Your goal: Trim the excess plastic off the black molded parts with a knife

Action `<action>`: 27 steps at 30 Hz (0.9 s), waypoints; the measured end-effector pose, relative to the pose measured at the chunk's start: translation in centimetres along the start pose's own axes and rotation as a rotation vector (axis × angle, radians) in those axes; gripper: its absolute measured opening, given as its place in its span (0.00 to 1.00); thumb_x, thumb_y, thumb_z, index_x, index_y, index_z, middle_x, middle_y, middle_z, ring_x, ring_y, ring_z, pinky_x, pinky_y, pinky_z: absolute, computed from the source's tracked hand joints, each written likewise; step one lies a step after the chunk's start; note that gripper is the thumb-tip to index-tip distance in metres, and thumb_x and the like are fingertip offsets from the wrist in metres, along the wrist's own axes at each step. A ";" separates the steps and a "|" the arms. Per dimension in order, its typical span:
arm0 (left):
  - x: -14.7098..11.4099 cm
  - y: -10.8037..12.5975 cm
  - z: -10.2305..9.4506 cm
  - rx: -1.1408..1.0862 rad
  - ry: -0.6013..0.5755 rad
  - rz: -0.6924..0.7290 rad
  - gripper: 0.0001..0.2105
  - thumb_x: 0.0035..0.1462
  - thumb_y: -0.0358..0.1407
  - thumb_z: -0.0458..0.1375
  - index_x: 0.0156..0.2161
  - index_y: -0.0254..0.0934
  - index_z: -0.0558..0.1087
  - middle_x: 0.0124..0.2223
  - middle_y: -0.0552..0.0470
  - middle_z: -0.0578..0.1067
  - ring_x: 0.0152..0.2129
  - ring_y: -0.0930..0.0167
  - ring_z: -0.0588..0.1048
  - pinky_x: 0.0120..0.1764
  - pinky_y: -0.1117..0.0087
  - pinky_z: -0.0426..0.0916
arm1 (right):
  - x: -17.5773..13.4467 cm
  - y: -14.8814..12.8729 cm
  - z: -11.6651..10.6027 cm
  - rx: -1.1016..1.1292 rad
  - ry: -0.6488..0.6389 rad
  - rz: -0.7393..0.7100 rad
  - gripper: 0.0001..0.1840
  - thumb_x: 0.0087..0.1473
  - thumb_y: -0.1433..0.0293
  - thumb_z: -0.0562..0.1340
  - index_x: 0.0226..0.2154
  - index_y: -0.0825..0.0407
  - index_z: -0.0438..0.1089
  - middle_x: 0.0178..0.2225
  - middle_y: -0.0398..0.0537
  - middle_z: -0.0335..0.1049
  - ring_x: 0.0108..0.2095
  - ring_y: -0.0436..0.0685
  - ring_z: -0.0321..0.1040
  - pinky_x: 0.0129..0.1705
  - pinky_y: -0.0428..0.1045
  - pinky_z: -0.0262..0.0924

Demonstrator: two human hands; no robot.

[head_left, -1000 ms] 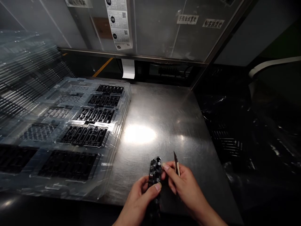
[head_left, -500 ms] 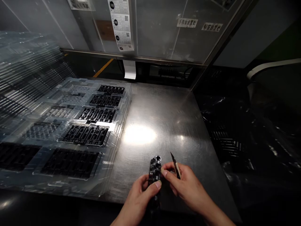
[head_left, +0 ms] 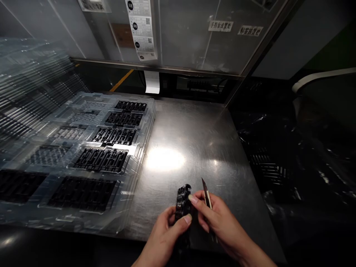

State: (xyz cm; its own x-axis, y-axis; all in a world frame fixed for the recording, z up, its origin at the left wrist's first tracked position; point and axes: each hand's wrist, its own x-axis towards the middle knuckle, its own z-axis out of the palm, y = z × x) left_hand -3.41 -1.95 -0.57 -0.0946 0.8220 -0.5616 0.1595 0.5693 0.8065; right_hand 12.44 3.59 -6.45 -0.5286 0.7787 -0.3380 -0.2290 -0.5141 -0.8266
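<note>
Near the front edge of the metal table (head_left: 191,126), my left hand (head_left: 167,230) grips a glossy black moulded plastic part (head_left: 183,198), its thumb pressed along the near face. The part stands on end, with a round opening at its top right; its lower end is dark and partly hidden by the hand. My right hand (head_left: 219,218) has a utility knife (head_left: 207,196) tucked in its fingers, the blade pointing up and away. Thumb and fingertip of that hand touch the right side of the black part.
To the left, a clear plastic tray (head_left: 143,148) holds several black parts (head_left: 101,159) in its pockets. Behind it rises a tall stack of clear trays (head_left: 30,89). A metal-framed panel with labels (head_left: 221,26) stands at the back. Black plastic sheeting (head_left: 300,155) lies beyond the right table edge.
The right thumb and fingertip have shifted slightly up and left along the black part. The knife has tilted a little more upright. My left hand keeps its grip.
</note>
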 end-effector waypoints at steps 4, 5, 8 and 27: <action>0.0 0.1 0.0 -0.079 -0.018 0.013 0.26 0.62 0.47 0.63 0.56 0.28 0.71 0.47 0.41 0.77 0.48 0.63 0.76 0.54 0.64 0.68 | -0.2 0.5 0.7 0.268 -0.061 0.103 0.28 0.59 0.52 0.67 0.43 0.55 0.55 0.23 0.37 0.48 0.22 0.43 0.41 0.24 0.44 0.34; 0.1 0.1 0.0 -0.093 -0.024 0.020 0.25 0.62 0.46 0.64 0.56 0.28 0.71 0.48 0.40 0.77 0.48 0.63 0.76 0.54 0.64 0.68 | -0.2 0.5 0.8 0.329 -0.099 0.136 0.28 0.57 0.56 0.69 0.44 0.54 0.54 0.26 0.38 0.49 0.23 0.42 0.42 0.24 0.43 0.33; 0.1 -0.1 0.0 -0.100 -0.020 0.013 0.25 0.62 0.46 0.64 0.56 0.28 0.71 0.49 0.41 0.77 0.51 0.63 0.75 0.55 0.64 0.67 | -0.3 0.3 0.7 0.411 -0.127 0.175 0.30 0.55 0.56 0.71 0.45 0.55 0.55 0.28 0.40 0.49 0.24 0.42 0.42 0.24 0.43 0.31; 0.3 1.9 0.0 -0.392 -0.020 -0.078 0.27 0.63 0.51 0.61 0.55 0.32 0.62 0.49 0.45 0.71 0.38 0.70 0.70 0.42 0.67 0.66 | -3.0 1.8 -2.1 -0.129 0.061 0.018 0.36 0.59 0.39 0.59 0.42 0.58 0.62 0.29 0.46 0.60 0.25 0.46 0.50 0.26 0.45 0.42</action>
State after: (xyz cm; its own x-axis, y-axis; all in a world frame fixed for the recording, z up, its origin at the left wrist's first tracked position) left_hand -3.11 -0.62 0.84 -0.0722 0.7778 -0.6243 -0.2350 0.5951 0.7686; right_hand 15.33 1.07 -7.83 -0.4801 0.7924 -0.3763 -0.1107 -0.4803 -0.8701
